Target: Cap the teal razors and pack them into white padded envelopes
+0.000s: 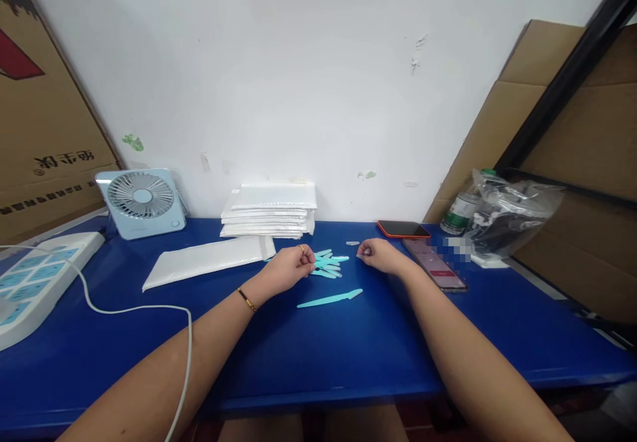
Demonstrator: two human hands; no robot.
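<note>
My left hand pinches the handle end of a turquoise eyebrow razor, whose pale tip points right. Beneath and around it several more razors lie crossed in a loose pile, partly hidden by the fingers. One single razor rests apart, closer to the table's front edge. To the right of the pile, my right hand has its fingertips closed on a small translucent piece, possibly a blade cap. Another small clear piece lies just behind, on the blue table.
White padded envelopes are stacked by the wall, with one envelope lying in front. Left stand a fan and a white power strip; its cable crosses my left forearm. Right lie two phones, a bottle and a plastic bag.
</note>
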